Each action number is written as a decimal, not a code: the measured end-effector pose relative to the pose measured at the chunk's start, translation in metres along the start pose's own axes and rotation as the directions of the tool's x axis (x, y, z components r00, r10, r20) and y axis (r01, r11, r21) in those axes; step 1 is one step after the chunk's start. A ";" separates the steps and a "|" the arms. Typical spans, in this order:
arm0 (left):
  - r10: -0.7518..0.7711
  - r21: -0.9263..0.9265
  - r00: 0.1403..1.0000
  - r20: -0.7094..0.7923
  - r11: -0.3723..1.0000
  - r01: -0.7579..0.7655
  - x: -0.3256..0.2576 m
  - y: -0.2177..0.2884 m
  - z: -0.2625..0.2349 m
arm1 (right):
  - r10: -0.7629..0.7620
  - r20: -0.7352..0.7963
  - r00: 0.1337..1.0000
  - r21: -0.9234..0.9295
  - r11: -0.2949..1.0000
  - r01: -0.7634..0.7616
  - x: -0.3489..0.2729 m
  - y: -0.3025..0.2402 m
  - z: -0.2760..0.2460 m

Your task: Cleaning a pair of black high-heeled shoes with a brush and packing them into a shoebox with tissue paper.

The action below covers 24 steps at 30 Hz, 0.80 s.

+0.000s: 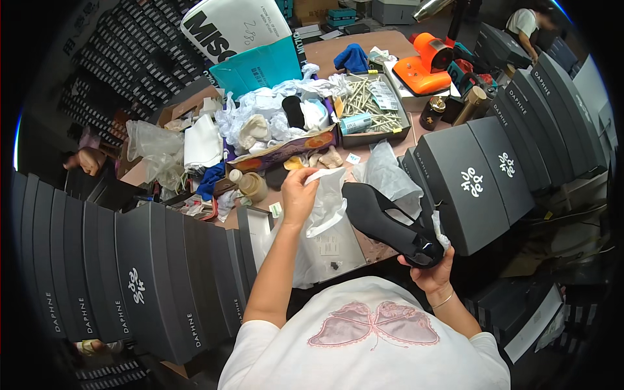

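Observation:
My right hand (434, 276) grips a black high-heeled shoe (380, 218) at one end, its other end pointing away to the left. A scrap of white wrapping (440, 229) clings to the shoe close to my right fingers. My left hand (299, 196) pinches a sheet of thin white tissue paper (328, 203), which hangs just left of the shoe. Beneath the tissue lies an open box part (341, 250) with a pale inside. More crumpled translucent wrapping (391, 174) rests behind the shoe.
Stacked dark grey shoe boxes (153, 279) line my left, and more boxes (465, 188) rise at right. Behind stand a carton of crumpled paper (283, 153), a tray of thin sticks (370, 97), an orange device (426, 65) and a bottle (250, 185). Another person (525, 29) is at far right.

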<state>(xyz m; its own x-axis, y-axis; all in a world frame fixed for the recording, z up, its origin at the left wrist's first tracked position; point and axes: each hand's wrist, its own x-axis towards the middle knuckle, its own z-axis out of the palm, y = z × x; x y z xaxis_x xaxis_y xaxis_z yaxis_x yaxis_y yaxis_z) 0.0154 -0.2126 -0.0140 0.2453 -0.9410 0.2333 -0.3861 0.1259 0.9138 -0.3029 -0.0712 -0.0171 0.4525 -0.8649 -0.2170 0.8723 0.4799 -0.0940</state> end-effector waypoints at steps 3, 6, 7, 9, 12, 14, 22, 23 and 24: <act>-0.070 -0.013 0.997 0.018 0.997 0.070 -0.003 -0.012 0.011 | -0.014 0.028 1.000 0.034 0.999 0.013 0.000 0.001 0.001; -0.183 -0.089 0.981 0.064 0.978 0.188 -0.005 -0.014 0.011 | 0.004 0.100 0.995 0.077 0.997 -0.012 -0.001 0.003 0.006; -0.217 -0.117 0.973 0.082 0.967 0.226 -0.006 -0.014 0.010 | 0.021 0.107 0.994 0.041 0.999 -0.026 -0.003 0.002 0.005; -0.251 -0.214 0.961 0.118 0.938 0.271 -0.004 -0.007 0.008 | 0.057 0.121 0.991 -0.033 0.998 -0.053 -0.005 -0.001 0.001; -0.224 -0.372 0.960 0.168 0.887 0.272 -0.010 0.013 0.005 | 0.043 0.193 0.980 -0.010 0.999 -0.042 -0.007 0.000 -0.013; -0.164 -0.417 0.964 0.210 0.877 0.240 -0.020 0.021 0.001 | 0.053 0.232 0.971 0.021 0.998 -0.060 -0.005 0.002 -0.021; -0.363 -0.720 0.799 0.480 0.357 0.595 -0.139 0.029 0.004 | 0.439 0.092 0.894 0.285 0.849 -0.446 0.042 0.078 -0.033; -0.414 -0.785 0.811 0.413 0.289 0.547 -0.141 0.023 -0.001 | 0.463 -0.023 0.886 0.152 0.878 -0.455 0.049 0.085 -0.026; -0.506 -0.844 0.818 0.274 0.282 0.457 -0.136 0.029 -0.004 | 0.471 -0.141 0.871 0.016 0.881 -0.473 0.055 0.087 -0.021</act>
<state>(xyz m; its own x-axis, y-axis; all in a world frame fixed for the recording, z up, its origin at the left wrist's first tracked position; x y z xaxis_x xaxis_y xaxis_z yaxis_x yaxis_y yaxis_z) -0.0259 -0.0799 -0.0175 0.1521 -0.9193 -0.3630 0.7536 -0.1297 0.6444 -0.2063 -0.0741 -0.0573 0.7784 -0.5069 -0.3703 0.5571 0.8297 0.0355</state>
